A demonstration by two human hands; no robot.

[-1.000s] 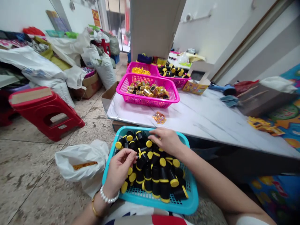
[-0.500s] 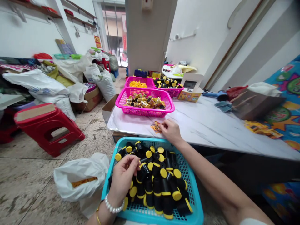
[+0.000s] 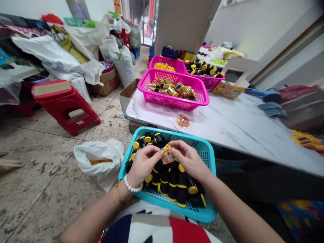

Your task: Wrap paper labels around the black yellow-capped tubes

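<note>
Between my two hands is a small printed sticker (image 3: 167,156), orange with coloured pictures. My left hand (image 3: 144,162) pinches its left edge between thumb and forefinger. On the other edge, the fingers of my right hand (image 3: 188,158) are closed. Both hands are above a blue plastic basket (image 3: 212,158) filled with black cylinders (image 3: 172,179) that have yellow ends. A small pile of similar stickers (image 3: 182,120) lies on the marbled table (image 3: 215,123) beyond the basket.
A pink basket (image 3: 152,98) of wrapped cylinders stands on the table, with more pink baskets behind it. A red stool (image 3: 68,106) and an open white bag (image 3: 98,158) are on the floor at left. An open printed box (image 3: 229,89) sits at the back right.
My right hand has come back from the sticker pile to meet my left hand over the blue basket. A sticker now shows between them. The view has tilted down and shifted left.
</note>
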